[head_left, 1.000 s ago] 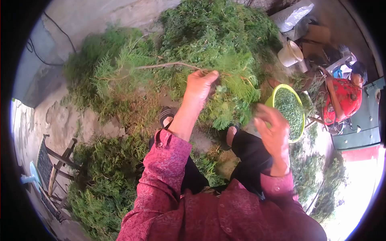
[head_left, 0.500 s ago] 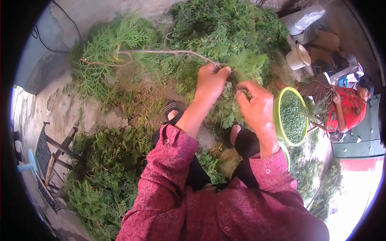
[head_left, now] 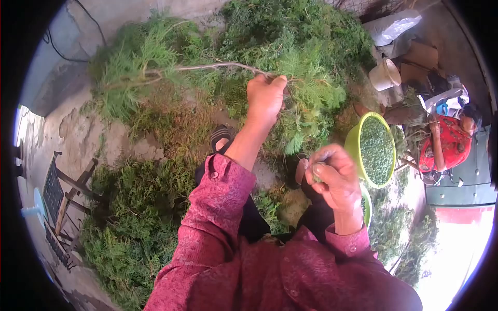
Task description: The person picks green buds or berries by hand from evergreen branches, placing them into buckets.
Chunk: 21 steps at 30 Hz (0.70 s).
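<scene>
Since half a second ago the right hand (head_left: 334, 176) has pulled back near the knee, fingers curled round a small green pinch. The left hand (head_left: 265, 97) grips the branch (head_left: 207, 67) far out. The pinch could spill short of the green basin (head_left: 354, 147), just right.

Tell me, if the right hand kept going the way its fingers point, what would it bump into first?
Probably the green bowl of picked bits; the right hand curls toward it, though depth is unclear.
</scene>
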Available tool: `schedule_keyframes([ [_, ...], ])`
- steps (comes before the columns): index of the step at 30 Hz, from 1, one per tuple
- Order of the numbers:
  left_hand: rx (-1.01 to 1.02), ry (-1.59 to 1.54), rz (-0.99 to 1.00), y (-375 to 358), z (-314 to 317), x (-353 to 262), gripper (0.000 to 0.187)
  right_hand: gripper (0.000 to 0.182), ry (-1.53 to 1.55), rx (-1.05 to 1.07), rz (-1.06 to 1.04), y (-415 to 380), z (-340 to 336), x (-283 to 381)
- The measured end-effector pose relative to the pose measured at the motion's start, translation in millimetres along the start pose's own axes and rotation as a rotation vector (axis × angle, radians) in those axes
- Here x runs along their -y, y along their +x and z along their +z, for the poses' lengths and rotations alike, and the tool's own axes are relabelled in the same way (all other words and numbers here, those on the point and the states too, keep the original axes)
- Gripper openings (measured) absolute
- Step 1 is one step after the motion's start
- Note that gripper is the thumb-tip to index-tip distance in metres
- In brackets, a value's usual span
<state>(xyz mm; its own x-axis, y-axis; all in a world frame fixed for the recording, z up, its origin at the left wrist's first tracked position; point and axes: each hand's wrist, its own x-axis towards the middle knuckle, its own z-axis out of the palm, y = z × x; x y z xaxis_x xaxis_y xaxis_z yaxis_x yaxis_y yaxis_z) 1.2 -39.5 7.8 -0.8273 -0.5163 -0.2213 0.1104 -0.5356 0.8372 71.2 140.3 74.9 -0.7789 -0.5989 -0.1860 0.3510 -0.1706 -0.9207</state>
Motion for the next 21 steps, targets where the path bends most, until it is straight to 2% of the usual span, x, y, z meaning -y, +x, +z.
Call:
schedule_keyframes([
  [1, -0.014, -0.031, -0.009, -1, 0, -1, 0.015, 0.012, 0.0, -0.002, 0.0, 0, -1, -3],
  [3, -0.028, -0.034, 0.0, -1, 2, 5, 0.015, 0.008, 0.469, -0.076, 0.335, 5, -4, -13],
  [4, -0.02, -0.042, 0.018, 0, 3, 10, 0.015, 0.018, 0.511, -0.073, 0.319, 9, -8, -21],
  [7, -0.029, -0.01, 0.048, 0, 6, 14, 0.014, 0.026, 0.574, -0.098, 0.315, 22, -19, -36],
  [8, -0.033, 0.01, 0.058, 0, 7, 14, 0.014, 0.037, 0.52, -0.147, 0.319, 27, -23, -39],
  [9, -0.038, 0.029, 0.068, -1, 7, 13, 0.014, 0.037, 0.519, -0.146, 0.318, 31, -22, -36],
  [12, -0.033, 0.068, 0.13, -4, 9, 11, 0.015, 0.042, 0.613, -0.346, 0.396, 46, -10, -21],
  [15, -0.011, 0.06, 0.165, -5, 10, 15, 0.015, 0.039, 0.779, -0.309, 0.423, 61, -19, -25],
  [16, -0.014, 0.062, 0.166, -4, 9, 15, 0.015, 0.031, 0.816, -0.358, 0.433, 64, -20, -28],
  [17, -0.015, 0.062, 0.167, -3, 9, 15, 0.015, 0.031, 0.816, -0.357, 0.434, 63, -20, -28],
  [19, -0.017, 0.063, 0.168, -1, 8, 18, 0.015, 0.022, 0.822, -0.144, 0.465, 59, -23, -27],
  [21, 0.035, 0.02, 0.197, 0, 9, 21, 0.014, 0.018, 0.832, -0.092, 0.472, 52, -22, -24],
])
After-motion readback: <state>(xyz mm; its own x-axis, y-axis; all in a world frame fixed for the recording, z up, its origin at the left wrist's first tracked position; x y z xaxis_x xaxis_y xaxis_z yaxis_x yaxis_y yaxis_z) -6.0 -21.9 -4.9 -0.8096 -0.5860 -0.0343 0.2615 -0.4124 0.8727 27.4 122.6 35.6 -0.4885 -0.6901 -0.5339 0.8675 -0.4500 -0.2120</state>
